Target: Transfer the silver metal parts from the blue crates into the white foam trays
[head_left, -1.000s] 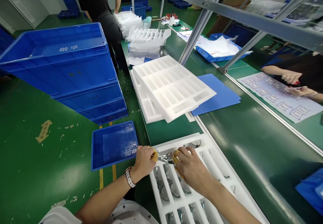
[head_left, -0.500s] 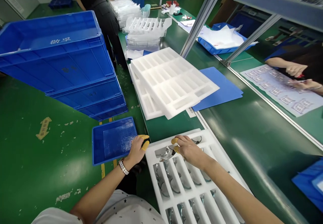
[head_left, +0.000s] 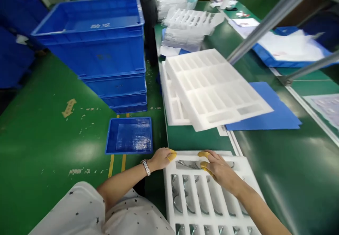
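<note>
A white foam tray (head_left: 206, 175) lies at the table's near end, with curved, shiny clear lenses (head_left: 188, 196) standing in its slots. In the long top compartment lies another clear lens (head_left: 189, 163). My right hand (head_left: 217, 168) is over that lens's right end, its yellow-capped thumb and forefinger apart; whether the thumb touches the lens I cannot tell. At the tray's upper left corner is my left hand (head_left: 164, 157), its yellow-capped fingers drawn together on the edge.
Two more foam trays (head_left: 212, 86) lie crosswise ahead, beside blue sheets (head_left: 267, 111). Left of the table stand stacked blue crates (head_left: 113, 54) and a shallow blue bin (head_left: 129, 136) on the floor. A metal post (head_left: 265, 23) rises at right. Another person (head_left: 144, 12) stands beyond the crates.
My left hand has moved to the tray's corner and its fingers have come together. The lens under my right hand now lies flatter in the top compartment. The view has turned left.
</note>
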### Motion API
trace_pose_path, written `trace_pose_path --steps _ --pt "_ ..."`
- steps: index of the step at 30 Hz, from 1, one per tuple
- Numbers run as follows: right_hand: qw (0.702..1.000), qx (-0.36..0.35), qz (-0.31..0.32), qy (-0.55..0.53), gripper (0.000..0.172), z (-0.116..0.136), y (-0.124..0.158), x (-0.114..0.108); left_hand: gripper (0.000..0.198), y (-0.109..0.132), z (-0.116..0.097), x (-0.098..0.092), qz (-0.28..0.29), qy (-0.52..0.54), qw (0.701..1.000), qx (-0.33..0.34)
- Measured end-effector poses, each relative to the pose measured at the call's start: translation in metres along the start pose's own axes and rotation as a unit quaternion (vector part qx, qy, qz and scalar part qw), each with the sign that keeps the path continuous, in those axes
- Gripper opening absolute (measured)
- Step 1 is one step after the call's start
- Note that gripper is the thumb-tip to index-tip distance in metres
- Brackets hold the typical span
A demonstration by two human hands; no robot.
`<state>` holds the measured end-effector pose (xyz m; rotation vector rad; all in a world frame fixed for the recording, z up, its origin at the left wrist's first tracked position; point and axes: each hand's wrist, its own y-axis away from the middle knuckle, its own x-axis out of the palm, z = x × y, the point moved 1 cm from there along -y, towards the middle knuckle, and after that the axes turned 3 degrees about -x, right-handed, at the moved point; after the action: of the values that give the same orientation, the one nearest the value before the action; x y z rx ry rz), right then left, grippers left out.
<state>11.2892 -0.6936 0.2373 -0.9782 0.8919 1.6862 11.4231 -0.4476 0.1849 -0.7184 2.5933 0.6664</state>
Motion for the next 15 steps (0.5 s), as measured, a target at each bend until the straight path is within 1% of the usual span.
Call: trace_pose_path --steps 4,7,10,12,14,15 --pt "0.999 -0.039 -0.02 0.008 0.037 -0.011 0.003 0.023 0.031 0.001 0.0 0.0 -0.001 0.01 1.0 -0.011" --pt "0.998 -0.044 -0.003 0.033 0.037 -0.009 -0.002 0.03 0.031 0.003 0.001 0.002 -0.01 0.0 1.0 -0.013" --pt "0.996 -0.01 0.034 0.08 0.035 0.002 -0.017 0.026 0.03 0.003 0.002 0.002 -0.015 -0.016 1.0 -0.015" --pt "0.993 0.016 0.045 0.111 0.033 0.013 -0.026 0.019 0.028 0.003 0.002 0.001 -0.012 -0.007 1.0 -0.004" --pt "0.992 0.028 0.018 0.124 0.03 0.022 -0.025 0.008 0.029 0.004 0.002 -0.001 -0.007 0.005 1.0 0.018" --pt "0.992 0.031 -0.013 0.119 0.028 0.026 -0.018 0.002 0.032 0.005 0.002 -0.003 -0.004 0.005 1.0 0.026"
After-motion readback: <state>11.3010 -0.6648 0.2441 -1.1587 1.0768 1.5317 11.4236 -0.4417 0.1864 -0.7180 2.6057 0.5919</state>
